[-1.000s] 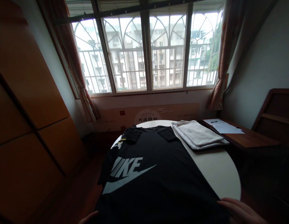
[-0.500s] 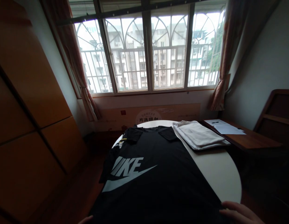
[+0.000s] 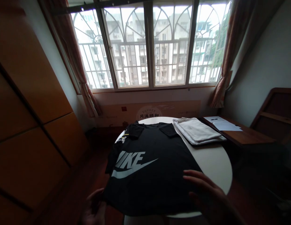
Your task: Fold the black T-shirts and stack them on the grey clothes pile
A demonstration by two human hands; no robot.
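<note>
A black T-shirt [image 3: 157,147] lies spread on a round white table [image 3: 222,165], with its collar toward the window and a grey NIKE print on its left half. At the shirt's lower left corner is my left hand [image 3: 95,204], dim and partly in shadow, its fingers closed on the fabric edge. My right hand [image 3: 210,190] is over the lower right side of the shirt, fingers stretched out and apart. Whether its fingertips touch the cloth, I cannot tell. Another dark garment with a white and yellow print [image 3: 122,139] shows along the shirt's left side.
Folded white clothes [image 3: 197,131] lie at the table's back right. Behind them, a brown wooden surface [image 3: 251,137] holds white papers [image 3: 222,123]. A wooden chair [image 3: 277,115] stands at right, orange-brown cabinets [image 3: 33,103] at left, and a barred window [image 3: 147,47] ahead.
Both hands have come further into view, and the right hand has moved left and inward over the shirt, off its right edge. The shirt's lower hem now shows near the table's front edge.
</note>
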